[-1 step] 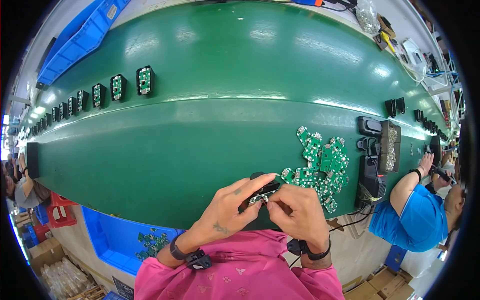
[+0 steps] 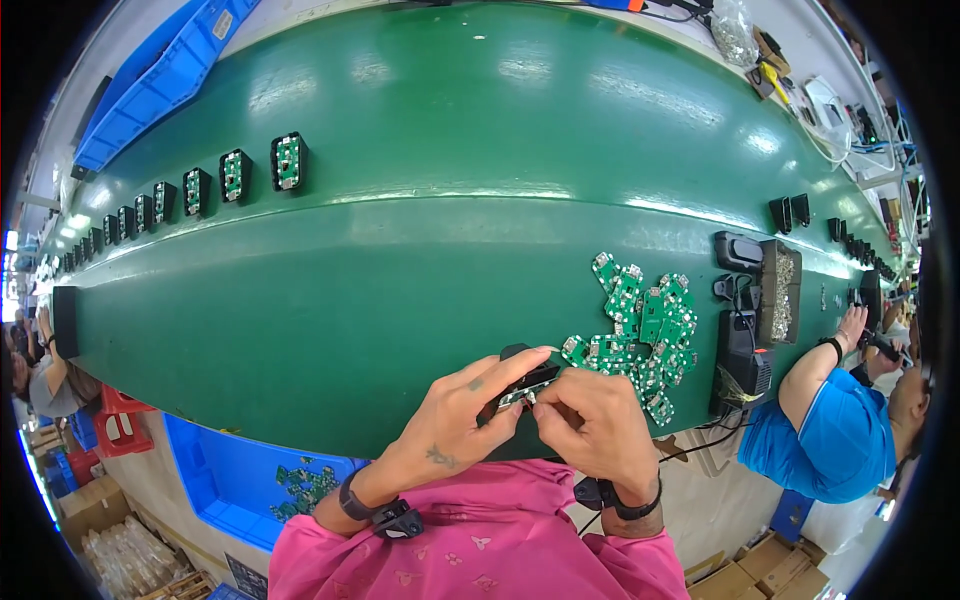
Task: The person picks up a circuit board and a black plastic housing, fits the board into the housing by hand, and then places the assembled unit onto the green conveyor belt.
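Close to the bench's near edge, my left hand (image 2: 450,418) is closed around a black plastic housing (image 2: 538,376), with its thumb below and its fingers over the top. A small green circuit board (image 2: 514,398) shows at the housing's near side. My right hand (image 2: 605,425) has its fingers curled into a pinch against that board's right end. Whatever sits between those fingertips is too small and covered to name. Just beyond my right hand lies a loose pile of green circuit boards (image 2: 655,325).
Black housings with boards (image 2: 289,162) stand in a row at the far left. Right of the pile are a black power tool (image 2: 742,355) and a bin of small metal parts (image 2: 782,295). A blue crate (image 2: 215,490) sits below the bench; a co-worker in blue (image 2: 825,420) works at right.
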